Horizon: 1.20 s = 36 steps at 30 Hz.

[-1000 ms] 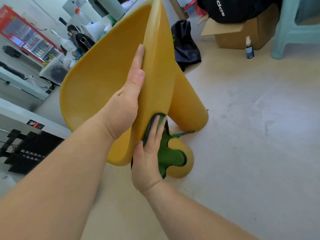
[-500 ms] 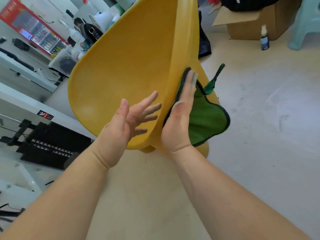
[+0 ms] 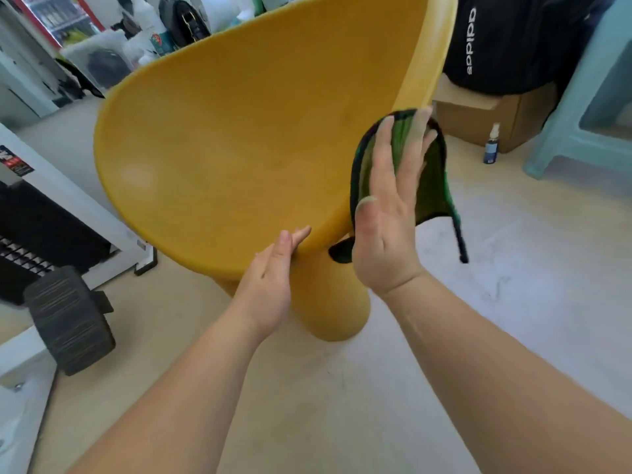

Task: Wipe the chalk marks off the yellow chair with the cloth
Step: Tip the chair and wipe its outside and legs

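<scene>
Pale beige floor (image 3: 513, 302) runs under everything here, scuffed grey off to the right. Nearest to me, both bare forearms reach forward. My left hand (image 3: 270, 285) is flat with its fingers straight, and their tips touch the lower rim of the yellow chair (image 3: 239, 148); it grips nothing. My right hand (image 3: 386, 227) is just beside it and higher. Its back faces me and its fingers are spread straight, pressing flat on the green cloth (image 3: 431, 176). The cloth, dark at its hem, fans out behind the fingers along the chair's right edge, and a thin loop dangles from its lower corner. It is blurred, so I cannot tell how much of it touches the chair.

The chair's broad curved shell opens toward me, and its thick round leg (image 3: 335, 309) meets the floor just past my left wrist. A black ridged block (image 3: 68, 319) sits at the left by a white unit (image 3: 68, 200). Farther back on the right stand a small spray bottle (image 3: 491, 147), a cardboard box (image 3: 478, 114) carrying a black bag (image 3: 506, 39) with white lettering, and a pale teal stool (image 3: 588, 97).
</scene>
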Tool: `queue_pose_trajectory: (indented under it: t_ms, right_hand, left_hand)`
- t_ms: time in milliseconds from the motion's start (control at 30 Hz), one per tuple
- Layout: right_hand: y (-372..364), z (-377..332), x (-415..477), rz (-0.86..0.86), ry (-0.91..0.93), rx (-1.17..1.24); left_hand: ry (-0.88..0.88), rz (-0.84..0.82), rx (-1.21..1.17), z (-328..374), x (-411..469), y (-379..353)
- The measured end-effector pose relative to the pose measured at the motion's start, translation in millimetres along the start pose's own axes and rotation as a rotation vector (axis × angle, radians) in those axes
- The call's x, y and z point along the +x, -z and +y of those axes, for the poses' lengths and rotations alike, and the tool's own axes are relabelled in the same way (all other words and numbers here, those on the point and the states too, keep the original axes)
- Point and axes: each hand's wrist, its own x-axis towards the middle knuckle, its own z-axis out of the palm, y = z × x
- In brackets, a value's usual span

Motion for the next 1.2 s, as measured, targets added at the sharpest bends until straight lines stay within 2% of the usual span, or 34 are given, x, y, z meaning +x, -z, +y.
queue_pose_trajectory:
  t_ms: [133,233,300,367,433,500,567,667,700,800,867,933,1000,1067,1133,1200]
  right_hand:
    - [38,25,55,-0.065,0.332,-0.422]
    - [33,29,38,-0.086,0.431,-0.528]
    - [32,22,16,-0.275,0.546,-0.596]
    - [45,23,10,-0.485,0.739,-0.716]
    - [71,29,42,-0.589,0.868,-0.810]
    - [93,41,88,-0.570,0.823,-0.890]
    - [109,45,120,-0.511,0.667,-0.904]
    - [102,45,106,-0.447,0.533,-0.850]
    - [98,43,90,-0.475,0.557,-0.843]
    - [98,43,50,-0.667,0.776,-0.850]
    - [110,49,63,-0.711,0.879,-0.857]
    - [117,56,87,-0.608,0.803,-0.858]
    - [119,66,113,-0.410,0.522,-0.787]
    - [112,70,127,-0.265,0.225,-0.534]
    - [92,66,121,-0.165,0.049,-0.186]
    - [72,56,100,-0.082,-0.066,0.019]
  left_hand:
    - [-0.085,0.069,-0.014,4,1,-7]
    - [-0.124,0.081,0.018,0,1,-16]
    - [-0.187,0.118,0.109,-10,-1,-23]
    - [-0.249,0.161,0.184,-16,-3,-28]
    - [-0.297,0.174,0.238,-17,-4,-30]
    - [-0.325,0.150,0.278,-15,-5,-32]
    - [-0.340,0.125,0.299,-10,-4,-37]
    - [-0.350,0.157,0.357,-6,-3,-45]
    - [-0.353,0.173,0.368,-6,-2,-47]
    - [-0.359,0.202,0.359,-7,-2,-50]
    - [-0.358,0.197,0.351,-5,-2,-51]
    - [-0.352,0.175,0.353,-3,-1,-51]
    - [-0.352,0.172,0.365,-2,1,-52]
    - [-0.341,0.180,0.381,-1,2,-53]
    - [-0.319,0.187,0.392,1,3,-52]
    - [-0.299,0.183,0.401,8,7,-51]
